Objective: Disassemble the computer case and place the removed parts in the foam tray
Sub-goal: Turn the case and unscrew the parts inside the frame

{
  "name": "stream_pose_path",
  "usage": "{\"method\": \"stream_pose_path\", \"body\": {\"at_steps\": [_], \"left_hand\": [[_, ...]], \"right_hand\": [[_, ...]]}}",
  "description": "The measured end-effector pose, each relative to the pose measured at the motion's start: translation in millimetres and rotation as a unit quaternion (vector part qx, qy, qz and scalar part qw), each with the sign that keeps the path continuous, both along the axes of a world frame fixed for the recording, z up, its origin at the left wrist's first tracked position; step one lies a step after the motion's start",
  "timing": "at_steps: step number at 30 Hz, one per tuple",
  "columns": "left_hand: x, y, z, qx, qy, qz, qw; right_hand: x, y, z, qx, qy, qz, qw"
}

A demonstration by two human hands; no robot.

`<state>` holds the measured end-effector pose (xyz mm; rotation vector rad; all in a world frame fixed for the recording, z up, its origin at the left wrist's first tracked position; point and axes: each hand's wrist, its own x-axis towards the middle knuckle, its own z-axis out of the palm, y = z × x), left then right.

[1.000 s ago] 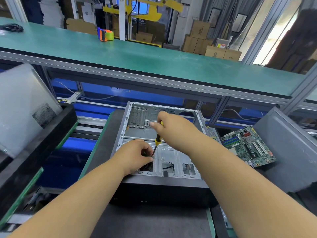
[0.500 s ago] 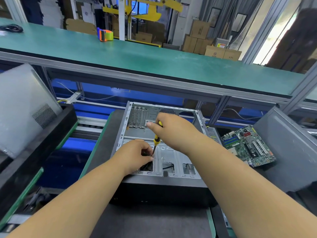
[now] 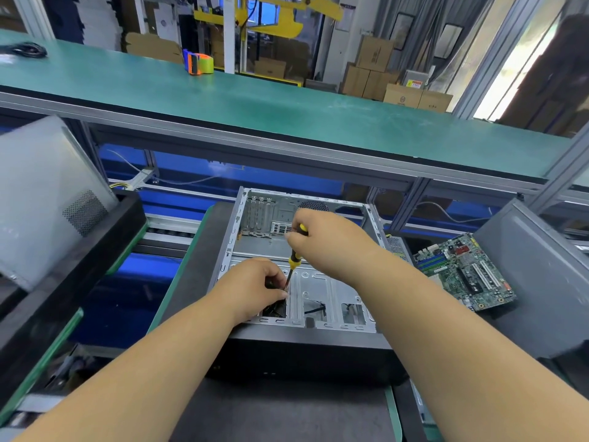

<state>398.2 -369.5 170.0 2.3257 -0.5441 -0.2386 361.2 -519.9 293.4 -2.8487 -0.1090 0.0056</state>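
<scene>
Gripping the screwdriver (image 3: 294, 257) in my right hand (image 3: 325, 240), my left hand (image 3: 255, 287) pinching its shaft, I worked inside the computer case (image 3: 331, 288) lying open before me, seemingly stiff, best held by its frame.

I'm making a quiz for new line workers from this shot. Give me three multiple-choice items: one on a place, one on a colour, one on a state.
1. Where does the motherboard lie?
A. inside the case
B. right of the case
C. on the green shelf

2. The screwdriver handle is
A. yellow and black
B. red
C. blue

3. The right hand is
A. open and idle
B. gripping the screwdriver
C. holding the motherboard

Answers:
1 B: the motherboard lies outside the case, to its right.
2 A: the screwdriver shows yellow and black bands.
3 B: the right hand wraps its handle, while the left hand steadies near the tip.
</scene>
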Motion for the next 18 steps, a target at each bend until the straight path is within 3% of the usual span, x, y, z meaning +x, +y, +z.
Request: {"method": "stream_pose_path", "body": {"at_steps": [3,14,18], "left_hand": [[-0.4,0.4,1.2,0.001,0.004,-0.001,1.0],[-0.2,0.0,1.2,0.0,-0.004,-0.006,1.0],[-0.3,0.4,0.8,0.0,-0.005,-0.005,1.0]], "right_hand": [[1.4,-1.8,4.2,-0.011,0.006,0.008,1.0],[-1.0,-2.1,-1.2,0.112,0.026,0.018,0.993],[-1.5,-1.6,-2.7,0.067,0.003,0.015,0.998]]}}
